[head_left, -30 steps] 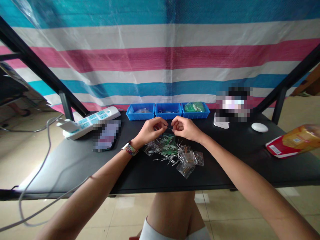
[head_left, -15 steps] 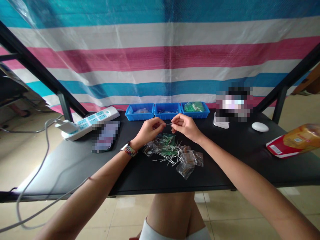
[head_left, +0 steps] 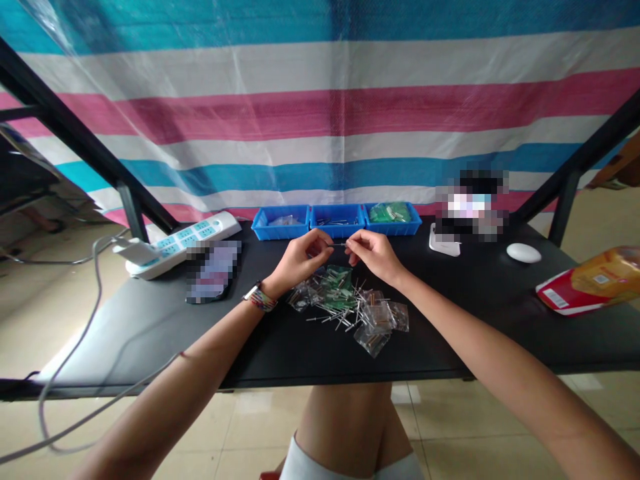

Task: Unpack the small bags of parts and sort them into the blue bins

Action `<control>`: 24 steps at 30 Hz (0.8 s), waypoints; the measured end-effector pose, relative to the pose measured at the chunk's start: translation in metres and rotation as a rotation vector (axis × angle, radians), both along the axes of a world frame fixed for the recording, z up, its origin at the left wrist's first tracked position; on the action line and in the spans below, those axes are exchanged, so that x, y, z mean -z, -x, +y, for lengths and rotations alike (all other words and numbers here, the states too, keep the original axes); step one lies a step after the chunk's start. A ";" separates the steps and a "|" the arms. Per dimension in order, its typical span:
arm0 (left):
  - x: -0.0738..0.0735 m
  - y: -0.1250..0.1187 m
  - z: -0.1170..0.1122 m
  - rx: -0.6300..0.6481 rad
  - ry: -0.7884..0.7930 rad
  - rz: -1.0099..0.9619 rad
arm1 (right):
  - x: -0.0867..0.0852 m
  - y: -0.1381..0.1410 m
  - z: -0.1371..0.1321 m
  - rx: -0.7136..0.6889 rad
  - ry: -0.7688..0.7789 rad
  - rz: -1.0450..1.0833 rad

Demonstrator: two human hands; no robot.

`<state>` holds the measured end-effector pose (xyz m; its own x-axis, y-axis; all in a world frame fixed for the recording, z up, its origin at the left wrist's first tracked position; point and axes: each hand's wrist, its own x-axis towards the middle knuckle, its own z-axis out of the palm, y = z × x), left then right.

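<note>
A thin silver blind rivet (head_left: 339,245) spans the small gap between my hands, above the loose pile. My left hand (head_left: 306,257) pinches its left end between thumb and fingertips. On the other side my right hand (head_left: 373,253) closes thumb and fingers round the right end. Below both hands lie loose rivets (head_left: 345,313) in a scattered heap, mixed with a green plastic bag (head_left: 336,280) and several small clear bags (head_left: 379,319) with brass-coloured pieces inside. Just behind the hands stands the middle blue bin (head_left: 337,232), which contains a few rivets.
Flanking it are a left blue bin (head_left: 280,232) with clear bags and a right blue bin (head_left: 393,229) with green bags. A power strip (head_left: 185,243) and phone (head_left: 214,272) lie left. A white case (head_left: 444,241), white mouse (head_left: 523,253) and red-yellow package (head_left: 590,283) sit right.
My right hand has shifted slightly right and its fingers have curled in more. The gap between the hands has widened, and more of the rivet shows.
</note>
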<state>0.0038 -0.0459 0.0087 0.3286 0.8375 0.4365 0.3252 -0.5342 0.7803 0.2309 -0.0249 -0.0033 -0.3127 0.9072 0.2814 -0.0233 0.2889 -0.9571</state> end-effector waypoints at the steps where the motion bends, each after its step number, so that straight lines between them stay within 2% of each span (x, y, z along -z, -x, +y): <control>1: 0.000 0.000 0.000 -0.009 -0.016 0.012 | 0.000 0.000 0.000 0.003 -0.001 -0.002; 19: 0.000 0.001 0.003 -0.038 -0.097 0.074 | -0.003 0.000 -0.004 -0.027 0.125 0.174; 21: 0.001 0.001 0.003 -0.046 -0.075 0.058 | -0.004 0.001 -0.003 -0.006 0.131 0.200; 24: 0.003 0.002 0.004 -0.060 -0.007 0.000 | -0.006 0.004 0.002 0.117 0.132 0.276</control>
